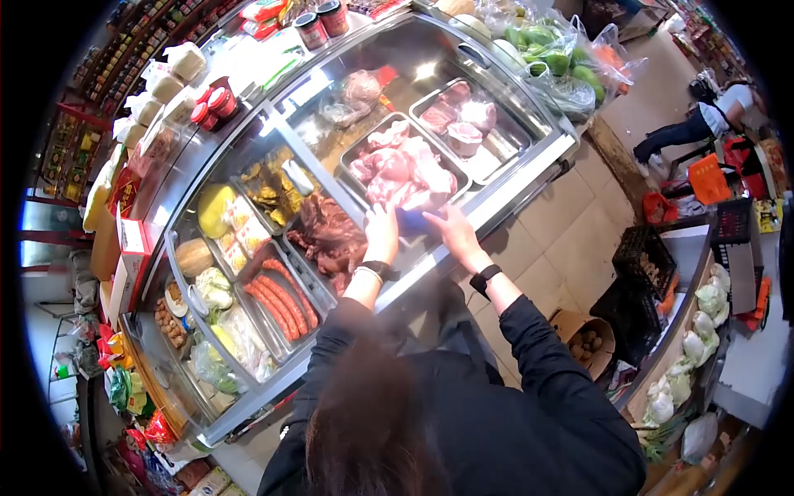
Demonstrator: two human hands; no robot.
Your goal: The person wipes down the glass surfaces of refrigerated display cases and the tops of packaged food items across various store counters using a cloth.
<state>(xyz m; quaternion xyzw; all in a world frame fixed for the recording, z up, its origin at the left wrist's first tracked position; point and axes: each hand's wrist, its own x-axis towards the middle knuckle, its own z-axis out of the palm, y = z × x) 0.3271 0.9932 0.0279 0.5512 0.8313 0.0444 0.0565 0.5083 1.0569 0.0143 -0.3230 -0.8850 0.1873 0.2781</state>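
Over the near edge of the glass display case, a blue item [416,221], blurred and of unclear kind, is between my two hands. My left hand [381,237] grips its left side, and my right hand [455,236] grips its right side. Just beyond my fingers sits a metal tray of raw pink meat [405,169]. Dark reddish meat [329,236] lies in a tray to the left of my left hand. A second tray with paler meat pieces [463,124] is farther back on the right.
Sausages [281,302], cabbage and other foods fill the left part of the display case [248,388]. Jars [321,29] and bagged green vegetables [550,50] stand on top. Black crates [624,314] and a box of potatoes [585,341] are at right; a person [703,120] is farther off.
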